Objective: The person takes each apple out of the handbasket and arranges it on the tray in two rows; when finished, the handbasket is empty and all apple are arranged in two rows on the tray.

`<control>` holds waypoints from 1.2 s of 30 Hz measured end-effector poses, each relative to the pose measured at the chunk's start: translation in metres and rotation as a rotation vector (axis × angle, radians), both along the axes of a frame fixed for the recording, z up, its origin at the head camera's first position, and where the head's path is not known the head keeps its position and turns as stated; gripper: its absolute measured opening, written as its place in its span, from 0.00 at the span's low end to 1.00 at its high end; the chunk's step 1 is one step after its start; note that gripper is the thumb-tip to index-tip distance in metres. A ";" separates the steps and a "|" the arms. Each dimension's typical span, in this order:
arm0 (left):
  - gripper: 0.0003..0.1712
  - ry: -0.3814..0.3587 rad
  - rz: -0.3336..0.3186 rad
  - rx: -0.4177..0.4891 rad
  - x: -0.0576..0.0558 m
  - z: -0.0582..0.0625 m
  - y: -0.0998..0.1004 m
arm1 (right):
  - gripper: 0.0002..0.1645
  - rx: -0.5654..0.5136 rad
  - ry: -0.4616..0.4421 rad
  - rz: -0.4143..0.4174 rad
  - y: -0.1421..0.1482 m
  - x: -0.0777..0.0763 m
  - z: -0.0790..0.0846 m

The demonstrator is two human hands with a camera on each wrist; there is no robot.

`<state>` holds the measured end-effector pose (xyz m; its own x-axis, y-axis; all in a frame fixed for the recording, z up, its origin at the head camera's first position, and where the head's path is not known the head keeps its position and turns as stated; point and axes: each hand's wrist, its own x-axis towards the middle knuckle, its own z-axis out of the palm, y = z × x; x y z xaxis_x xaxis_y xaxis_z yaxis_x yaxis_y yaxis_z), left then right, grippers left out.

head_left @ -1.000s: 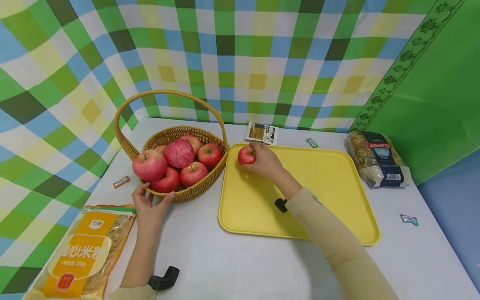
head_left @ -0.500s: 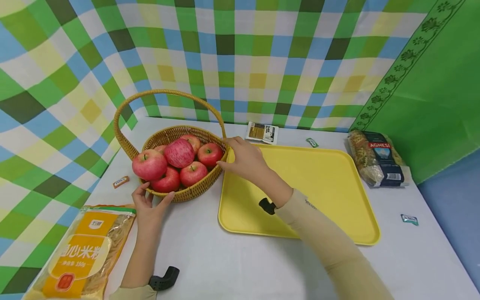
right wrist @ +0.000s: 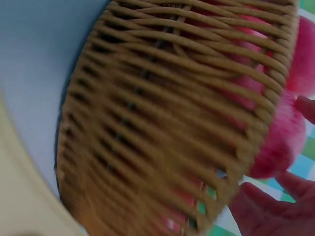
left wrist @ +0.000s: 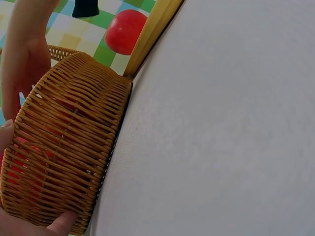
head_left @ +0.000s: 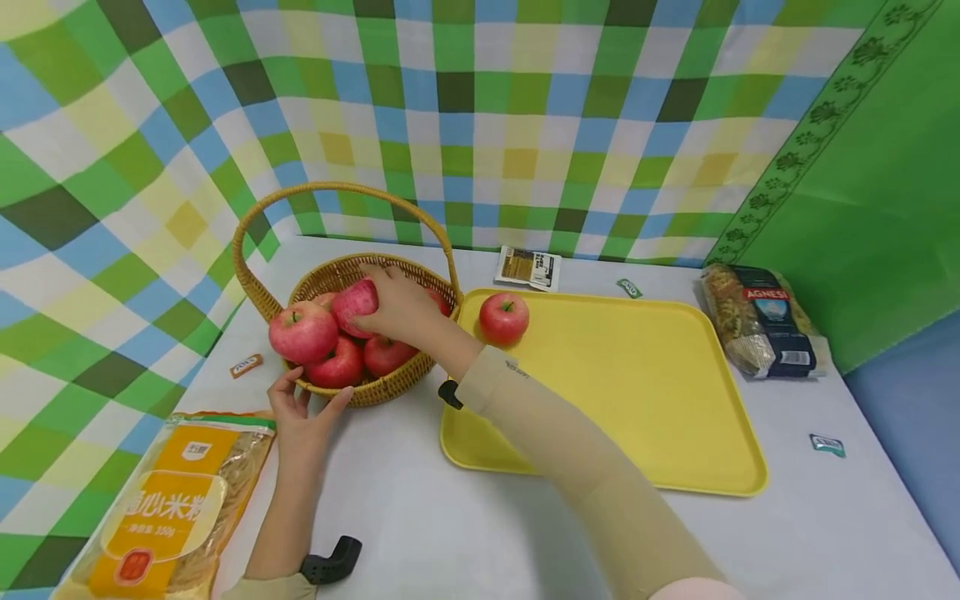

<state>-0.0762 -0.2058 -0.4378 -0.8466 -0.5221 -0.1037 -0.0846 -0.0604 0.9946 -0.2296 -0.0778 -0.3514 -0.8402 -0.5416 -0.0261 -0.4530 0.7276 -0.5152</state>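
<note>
My left hand [head_left: 303, 425] holds the near-left rim of the wicker basket [head_left: 401, 379], its thumb and fingers spread along the wall; the left wrist view shows fingertips on the weave. Red apples fill the basket. Over it, my right hand [head_left: 405, 308] has its fingers and thumb around the pinkish top apple [head_left: 352, 307], which still sits among the others. In the right wrist view, fingertips touch that apple [right wrist: 280, 142] beyond the blurred basket wall. The right hand hides part of the apples behind it. Another red apple [head_left: 504, 319] rests at the tray's far-left corner.
The yellow tray [head_left: 615, 392] lies right of the basket, whose tall handle [head_left: 345, 187] arches above the apples. A noodle bag [head_left: 165, 508] lies front left, a pasta bag [head_left: 765, 321] far right. Small wrapped sweets and a flat packet [head_left: 528, 267] lie around.
My right hand has let go of the apple on the tray and moved left, over the basket rim, to the top apple. The left hand stays on the basket.
</note>
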 end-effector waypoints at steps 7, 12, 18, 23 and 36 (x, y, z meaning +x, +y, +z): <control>0.41 -0.006 -0.016 -0.015 0.000 -0.002 0.003 | 0.47 -0.027 0.003 -0.028 -0.003 0.000 -0.002; 0.42 -0.004 -0.011 -0.021 -0.002 -0.001 0.002 | 0.49 -0.175 0.046 -0.001 0.039 0.016 0.020; 0.42 0.000 -0.004 -0.034 -0.002 0.001 0.000 | 0.49 -0.266 0.112 -0.022 0.125 0.037 0.032; 0.43 -0.012 -0.009 -0.035 -0.001 0.003 0.000 | 0.50 -0.262 0.121 -0.142 0.201 0.037 0.014; 0.43 -0.056 -0.008 -0.040 0.000 0.000 0.000 | 0.51 -0.095 -0.049 -0.388 0.284 -0.003 -0.057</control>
